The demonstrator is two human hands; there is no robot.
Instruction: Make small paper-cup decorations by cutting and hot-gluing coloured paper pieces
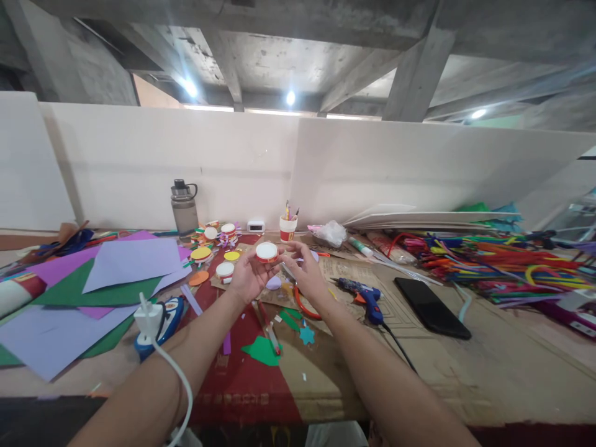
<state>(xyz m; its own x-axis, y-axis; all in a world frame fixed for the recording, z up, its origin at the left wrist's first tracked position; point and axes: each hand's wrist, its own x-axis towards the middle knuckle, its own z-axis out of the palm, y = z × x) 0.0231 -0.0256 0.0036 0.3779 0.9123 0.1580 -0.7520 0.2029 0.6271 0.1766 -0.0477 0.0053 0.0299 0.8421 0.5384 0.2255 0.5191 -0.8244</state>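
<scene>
In the middle of the head view I hold a small round drum-like piece (267, 251) with a white top and a red-and-white side. My left hand (250, 276) is closed around its left side and underside. My right hand (303, 268) is closed too, with its fingertips at the right rim of the piece. Below the hands lie a red-handled pair of scissors (271, 332), green paper scraps (261, 352) and a light-blue star-shaped cutout (307, 336). A similar white-topped piece (225, 270) rests left of my left hand.
At right are a blue glue gun (370, 299), a black phone (431, 307) and a heap of coloured pipe cleaners (488, 261). Coloured sheets (133, 264) and a white plug with its cable (149, 320) occupy the left. A bottle (184, 211) and a pencil cup (288, 228) stand behind.
</scene>
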